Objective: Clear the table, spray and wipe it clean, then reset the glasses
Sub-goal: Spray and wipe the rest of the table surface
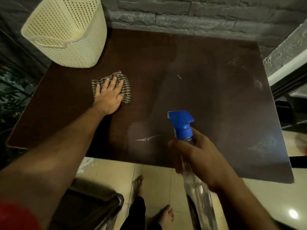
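We see the cloth (116, 87), a striped brown rag, lying flat on the left part of the dark worktop (207, 90). Our left hand (108, 95) rests on it, palm down, fingers (114, 81) straight and slightly spread across the fabric. Our right hand (197, 156) is raised over the near edge of the worktop and grips the spray bottle (196, 185), its fingers curled round the clear neck just under the blue nozzle (181, 123); the nozzle points away from us, toward the middle of the worktop. Pale smears and streaks show on the surface ahead of the bottle and out to the right. A cream perforated basket (66, 32) stands on the far left corner, near the cloth but apart from it. Behind runs a grey stone wall (199, 15). Below the worktop's edge we see tiled floor (116, 171) and our bare feet (137, 183).
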